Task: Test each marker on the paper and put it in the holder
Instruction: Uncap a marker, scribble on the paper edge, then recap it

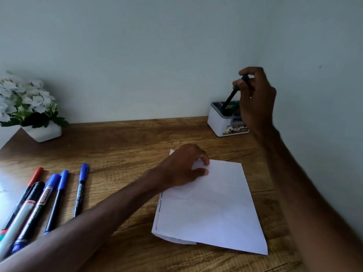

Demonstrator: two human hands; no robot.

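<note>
One right hand [255, 95] pinches one dark marker with a green cap [230, 97] near its top, fingers curled tight round the barrel. The marker is tilted, and its lower end stands inside one white plastic holder [216, 124] at the back of the brown wooden table [117, 144], near the wall. One left hand [184, 167] rests on one folded white sheet of paper [212, 209], fingers loosely bent and gripping nothing. Scribbled lines run along the paper's left edge. Five capped markers [47, 195] lie side by side at the left: three blue-capped, one red-capped, one black-capped. One white pot of white flowers [43, 132] stands at the back left.
</note>
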